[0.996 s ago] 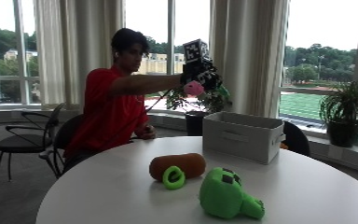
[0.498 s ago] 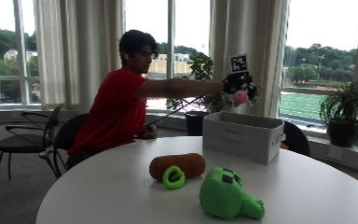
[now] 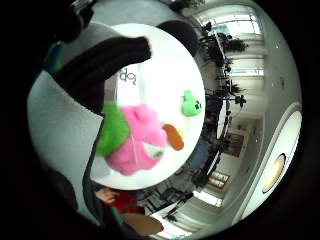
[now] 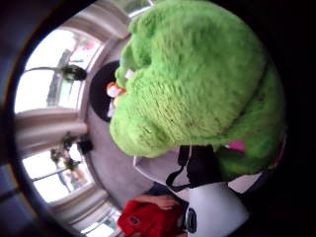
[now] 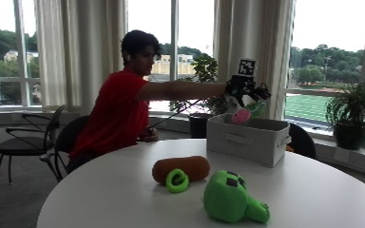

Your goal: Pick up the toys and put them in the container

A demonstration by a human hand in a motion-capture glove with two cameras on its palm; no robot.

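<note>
Round white table [image 5: 106,190]: gloved right hand [image 5: 245,89] lower now, over grey container [image 5: 249,138], fingers curled round pink-green plush [image 5: 241,115].

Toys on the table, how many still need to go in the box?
None can be seen inside the grey container yet. The gloved right hand holds a pink and green plush toy right above it. Two are left on the white table: the brown toy and the green toy.

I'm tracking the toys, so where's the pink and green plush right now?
In the outside view, the pink and green plush hangs from the gloved right hand just above the grey container, at the table's far side.
</note>
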